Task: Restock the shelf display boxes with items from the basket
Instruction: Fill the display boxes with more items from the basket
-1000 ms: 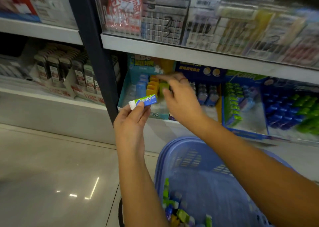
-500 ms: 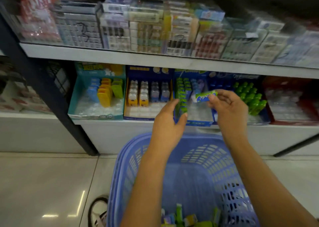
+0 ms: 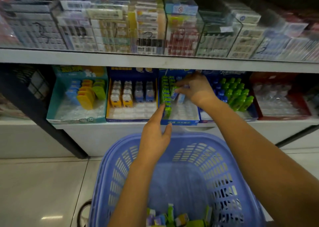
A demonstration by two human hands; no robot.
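Head view: the right hand (image 3: 196, 90) is reaching into the blue display box (image 3: 179, 122) on the lower shelf (image 3: 103, 125). Its grip is clamped on a small green-and-blue pack (image 3: 176, 89), pinched between thumb and fingertips. The pack sits at the rear half of the box, just beside the row of green packs (image 3: 166, 95). It is held low and close to the row, which suggests it is being slotted in next to matching stock.

The left hand (image 3: 154, 138) holds nothing. Its grip is apart, with the fingers straight and the fingertips touching the front end of the row. This appears to brace the row so that it does not tip forward during insertion.

Orientation of the pack: most of it is hidden by the fingers. From the visible end, its long axis seems to lie across the box, left to right, with the green end toward the row. This cannot be confirmed.

The basket (image 3: 198, 140) stands directly below both arms. It contains loose packs (image 3: 170, 216) at its near end, so restocking is not complete.
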